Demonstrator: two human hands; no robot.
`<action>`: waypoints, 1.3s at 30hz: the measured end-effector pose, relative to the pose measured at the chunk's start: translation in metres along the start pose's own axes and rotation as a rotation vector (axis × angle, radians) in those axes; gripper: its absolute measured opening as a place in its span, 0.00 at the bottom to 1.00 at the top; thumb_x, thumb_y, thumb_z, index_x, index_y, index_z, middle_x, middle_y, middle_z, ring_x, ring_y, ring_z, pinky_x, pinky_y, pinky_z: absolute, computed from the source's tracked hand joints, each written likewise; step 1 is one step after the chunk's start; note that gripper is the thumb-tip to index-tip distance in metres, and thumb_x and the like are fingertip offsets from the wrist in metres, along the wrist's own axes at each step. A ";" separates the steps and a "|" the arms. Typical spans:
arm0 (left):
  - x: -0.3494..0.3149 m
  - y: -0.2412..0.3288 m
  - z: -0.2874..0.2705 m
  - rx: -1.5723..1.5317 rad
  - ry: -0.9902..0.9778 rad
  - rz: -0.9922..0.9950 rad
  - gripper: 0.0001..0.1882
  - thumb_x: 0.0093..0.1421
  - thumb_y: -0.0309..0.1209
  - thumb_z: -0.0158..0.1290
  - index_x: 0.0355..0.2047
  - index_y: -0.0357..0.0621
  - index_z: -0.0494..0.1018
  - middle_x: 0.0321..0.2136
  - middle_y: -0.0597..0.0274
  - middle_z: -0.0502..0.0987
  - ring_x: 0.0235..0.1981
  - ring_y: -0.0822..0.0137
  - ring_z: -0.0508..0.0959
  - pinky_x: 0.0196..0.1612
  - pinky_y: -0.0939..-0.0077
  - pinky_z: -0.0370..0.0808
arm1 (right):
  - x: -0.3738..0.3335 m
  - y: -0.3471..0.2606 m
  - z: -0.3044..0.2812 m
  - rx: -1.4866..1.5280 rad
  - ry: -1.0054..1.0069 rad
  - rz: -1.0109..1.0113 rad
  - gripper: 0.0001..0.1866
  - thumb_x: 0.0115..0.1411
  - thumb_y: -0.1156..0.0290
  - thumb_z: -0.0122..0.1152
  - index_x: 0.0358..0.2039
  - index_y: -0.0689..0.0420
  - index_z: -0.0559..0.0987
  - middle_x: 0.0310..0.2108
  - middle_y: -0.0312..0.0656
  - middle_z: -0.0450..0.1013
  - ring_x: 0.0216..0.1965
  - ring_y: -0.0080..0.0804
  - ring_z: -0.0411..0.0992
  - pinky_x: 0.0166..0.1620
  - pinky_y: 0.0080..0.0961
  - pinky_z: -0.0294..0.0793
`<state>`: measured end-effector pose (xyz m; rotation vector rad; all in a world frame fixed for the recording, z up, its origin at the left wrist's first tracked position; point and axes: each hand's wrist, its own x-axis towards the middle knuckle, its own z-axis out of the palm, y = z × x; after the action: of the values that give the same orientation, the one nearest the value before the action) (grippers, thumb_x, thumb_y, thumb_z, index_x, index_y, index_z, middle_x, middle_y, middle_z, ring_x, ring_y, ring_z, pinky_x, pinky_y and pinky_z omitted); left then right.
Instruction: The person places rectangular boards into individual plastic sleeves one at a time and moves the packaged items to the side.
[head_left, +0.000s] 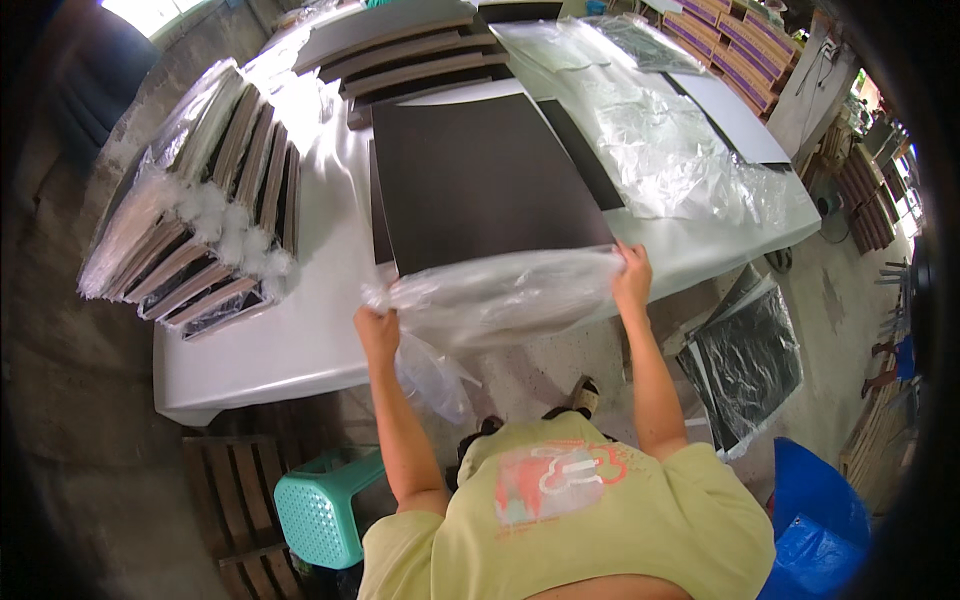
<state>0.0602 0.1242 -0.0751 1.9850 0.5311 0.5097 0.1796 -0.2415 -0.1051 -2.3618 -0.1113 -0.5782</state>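
Observation:
A clear plastic bag (500,290) stretches between my two hands along the near edge of a dark flat sheet (490,180). My left hand (379,330) is closed on the bag's bunched left corner, with loose plastic dangling below it. At the other corner my right hand (632,275) grips the film. The near edge of the sheet lies at the bag's mouth; how far it reaches inside, I cannot tell. Under it, more dark sheets (578,150) show at the sides.
Wrapped panels (190,210) lean in a row on the white-covered table (260,365) at left. Stacked boards (400,50) lie at the far side, clear film (660,130) at right. A green stool (320,515), wrapped dark sheets (750,350) and a blue tarp (820,510) are below.

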 end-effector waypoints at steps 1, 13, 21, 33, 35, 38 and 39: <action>-0.011 -0.012 -0.016 -0.140 -0.083 -0.087 0.14 0.39 0.22 0.45 0.30 0.34 0.71 0.25 0.55 0.74 0.25 0.67 0.72 0.29 0.75 0.67 | -0.011 0.003 -0.005 0.068 0.000 -0.032 0.18 0.47 0.83 0.51 0.41 0.58 0.75 0.33 0.40 0.69 0.34 0.37 0.70 0.36 0.27 0.68; -0.020 -0.106 -0.030 -0.530 -0.416 -0.129 0.12 0.36 0.26 0.55 0.25 0.36 0.71 0.28 0.60 0.72 0.29 0.70 0.69 0.34 0.77 0.65 | -0.030 0.028 0.005 0.751 0.029 0.507 0.15 0.45 0.78 0.63 0.36 0.65 0.73 0.29 0.36 0.70 0.29 0.20 0.66 0.32 0.16 0.65; -0.029 -0.084 -0.026 -0.540 -0.462 -0.371 0.19 0.48 0.35 0.57 0.37 0.38 0.69 0.19 0.71 0.65 0.16 0.81 0.59 0.18 0.86 0.53 | 0.002 0.031 -0.026 0.881 -0.325 0.417 0.21 0.39 0.89 0.52 0.37 0.60 0.71 0.35 0.36 0.67 0.32 0.23 0.67 0.34 0.16 0.66; -0.013 -0.059 0.015 -0.231 -0.091 -0.237 0.17 0.53 0.39 0.54 0.35 0.36 0.70 0.25 0.66 0.70 0.25 0.76 0.66 0.29 0.81 0.62 | 0.051 0.074 -0.034 1.069 -0.778 0.524 0.12 0.46 0.81 0.55 0.33 0.59 0.72 0.32 0.33 0.69 0.31 0.20 0.67 0.35 0.15 0.66; -0.014 -0.056 0.015 -0.257 -0.065 -0.219 0.15 0.53 0.41 0.54 0.33 0.41 0.71 0.16 0.74 0.66 0.11 0.83 0.57 0.13 0.85 0.51 | 0.064 0.062 -0.024 1.075 -0.743 0.595 0.14 0.46 0.80 0.56 0.37 0.60 0.71 0.28 0.32 0.69 0.29 0.18 0.67 0.32 0.13 0.65; -0.003 -0.059 0.016 -0.285 -0.018 -0.242 0.13 0.54 0.38 0.53 0.31 0.41 0.71 0.20 0.71 0.69 0.12 0.83 0.58 0.14 0.85 0.53 | 0.077 0.067 -0.004 1.032 -0.878 0.509 0.12 0.47 0.79 0.56 0.33 0.57 0.70 0.27 0.31 0.68 0.28 0.16 0.66 0.29 0.11 0.64; 0.001 -0.055 0.016 -0.291 -0.010 -0.291 0.12 0.54 0.38 0.53 0.31 0.41 0.70 0.21 0.71 0.70 0.13 0.83 0.59 0.14 0.85 0.53 | 0.077 0.066 0.002 1.070 -0.899 0.500 0.10 0.47 0.79 0.56 0.32 0.56 0.70 0.27 0.31 0.68 0.28 0.16 0.65 0.28 0.12 0.63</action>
<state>0.0611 0.1367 -0.1310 1.6007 0.6851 0.3713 0.2649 -0.2960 -0.1139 -1.3273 -0.1640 0.6776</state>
